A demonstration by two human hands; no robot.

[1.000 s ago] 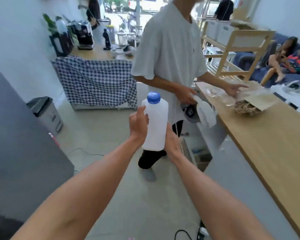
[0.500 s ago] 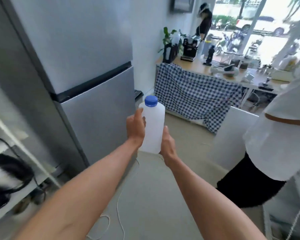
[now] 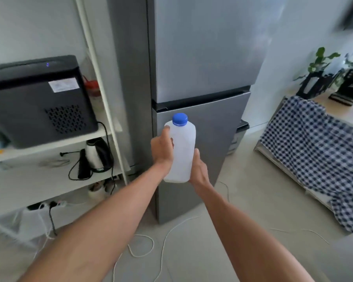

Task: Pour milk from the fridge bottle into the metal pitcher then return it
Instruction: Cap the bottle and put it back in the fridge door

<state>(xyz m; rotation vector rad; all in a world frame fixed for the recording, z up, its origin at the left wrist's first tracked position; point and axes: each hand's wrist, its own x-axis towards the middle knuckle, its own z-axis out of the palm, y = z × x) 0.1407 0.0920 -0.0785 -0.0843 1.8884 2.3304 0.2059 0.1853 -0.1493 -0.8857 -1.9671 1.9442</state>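
A white plastic milk bottle (image 3: pixel 182 147) with a blue cap is held upright in front of me, at chest height. My left hand (image 3: pixel 161 148) grips its left side, thumb up near the shoulder. My right hand (image 3: pixel 199 170) cups its lower right side and base. Right behind the bottle stands a tall grey fridge (image 3: pixel 204 58) with both doors shut; the seam between upper and lower door runs just above the cap. The metal pitcher is out of view.
A white shelf unit (image 3: pixel 102 78) stands left of the fridge, holding a black appliance (image 3: pixel 37 102) and an electric kettle (image 3: pixel 96 155). White cords (image 3: pixel 149 247) lie on the floor. A table draped in checked cloth (image 3: pixel 314 147) is at the right.
My view has swung left, away from the person in white and the counter, and now faces the fridge squarely. Both hands keep the same hold on the bottle.
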